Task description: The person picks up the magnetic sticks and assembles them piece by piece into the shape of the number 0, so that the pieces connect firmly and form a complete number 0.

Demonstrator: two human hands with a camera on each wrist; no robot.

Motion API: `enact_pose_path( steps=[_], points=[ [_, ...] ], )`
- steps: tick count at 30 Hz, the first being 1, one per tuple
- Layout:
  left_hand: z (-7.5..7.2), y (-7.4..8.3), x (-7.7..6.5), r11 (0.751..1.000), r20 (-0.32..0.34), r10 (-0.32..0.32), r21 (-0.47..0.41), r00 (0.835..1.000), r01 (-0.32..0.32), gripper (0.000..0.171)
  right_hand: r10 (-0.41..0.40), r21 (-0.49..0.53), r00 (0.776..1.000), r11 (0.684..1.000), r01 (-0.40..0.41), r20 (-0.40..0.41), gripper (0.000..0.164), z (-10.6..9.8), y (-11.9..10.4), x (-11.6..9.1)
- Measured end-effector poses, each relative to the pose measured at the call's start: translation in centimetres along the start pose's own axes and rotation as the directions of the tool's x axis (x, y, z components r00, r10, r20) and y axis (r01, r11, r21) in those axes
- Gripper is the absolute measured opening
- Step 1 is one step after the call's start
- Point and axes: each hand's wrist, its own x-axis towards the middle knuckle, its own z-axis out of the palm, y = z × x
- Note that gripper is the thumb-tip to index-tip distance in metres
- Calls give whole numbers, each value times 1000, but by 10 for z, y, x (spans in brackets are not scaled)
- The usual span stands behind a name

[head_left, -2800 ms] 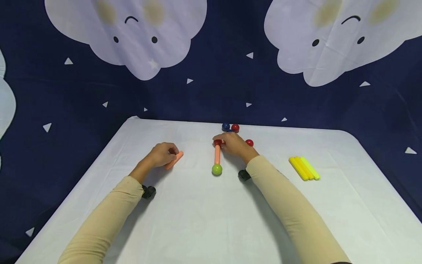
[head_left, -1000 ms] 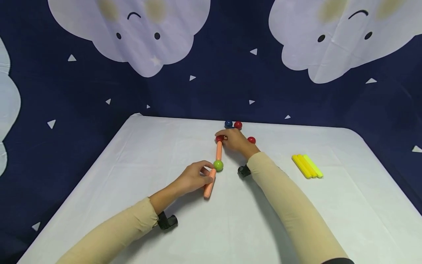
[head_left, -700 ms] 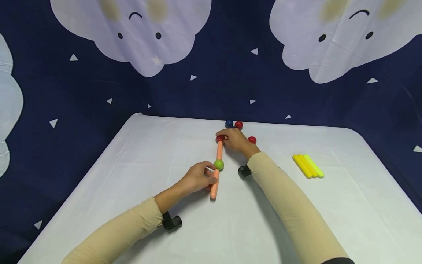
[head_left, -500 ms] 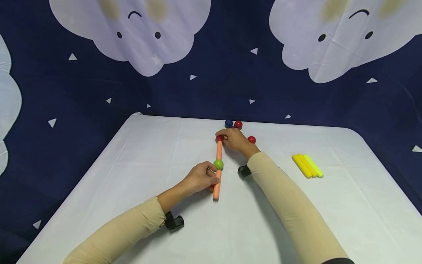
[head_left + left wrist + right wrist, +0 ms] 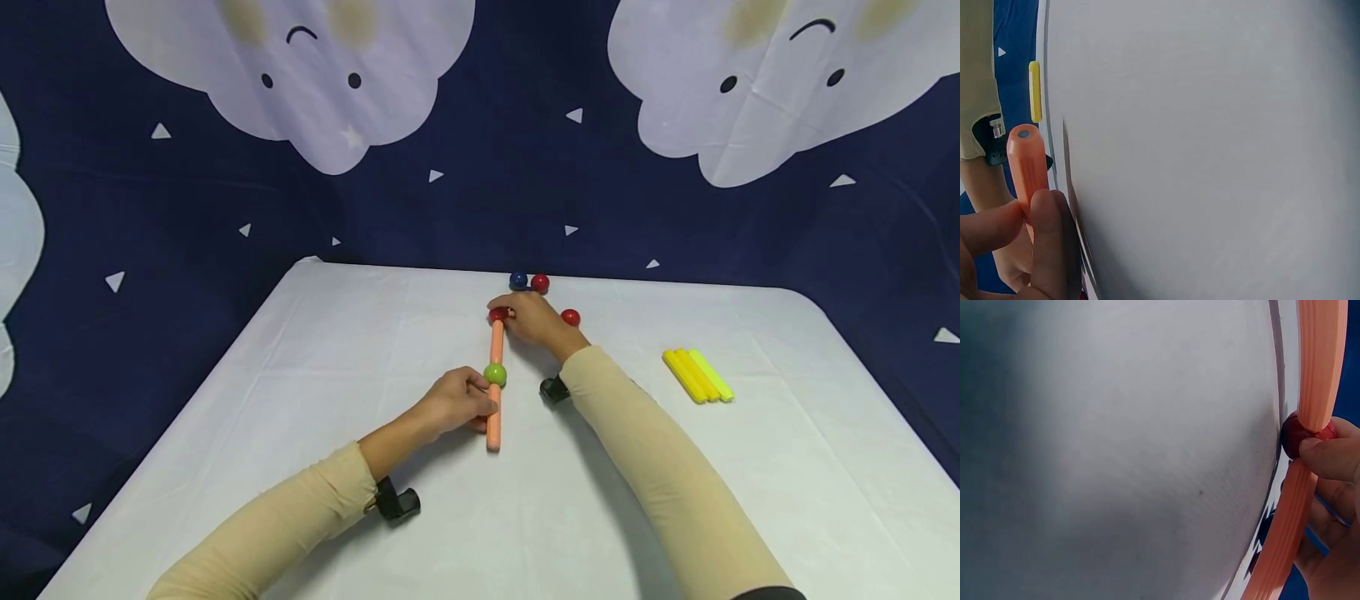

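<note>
My left hand [image 5: 453, 402] pinches an orange rod [image 5: 493, 432] between thumb and fingers. Its far end meets a green ball [image 5: 495, 375]; whether it is joined I cannot tell. In the left wrist view, a small grey disc shows in the near end of that rod [image 5: 1025, 156]. From the green ball, another orange rod [image 5: 497, 343] runs away to a red ball [image 5: 496, 316], which my right hand [image 5: 534, 319] grips. The right wrist view shows two orange rods meeting at this red ball [image 5: 1296, 434]; the lower rod [image 5: 1285, 537] is mostly behind my hand in the head view.
Three yellow rods [image 5: 697, 376] lie side by side on the right of the white table [image 5: 600, 500]. A blue ball [image 5: 518, 280] and a red ball [image 5: 540, 283] are at the far edge. Another red ball [image 5: 571, 317] shows beyond my right wrist.
My left hand has brought its orange rod rightward and nearer, then turned it in line below the green ball. The right hand has stayed at the red ball.
</note>
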Motion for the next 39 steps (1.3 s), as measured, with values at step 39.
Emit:
enact_pose_path(
  steps=[39],
  points=[
    [-32, 6, 13, 884, 26, 250, 401, 968, -239, 27, 234, 48, 972, 971, -232, -37, 48, -59, 42, -13]
  ],
)
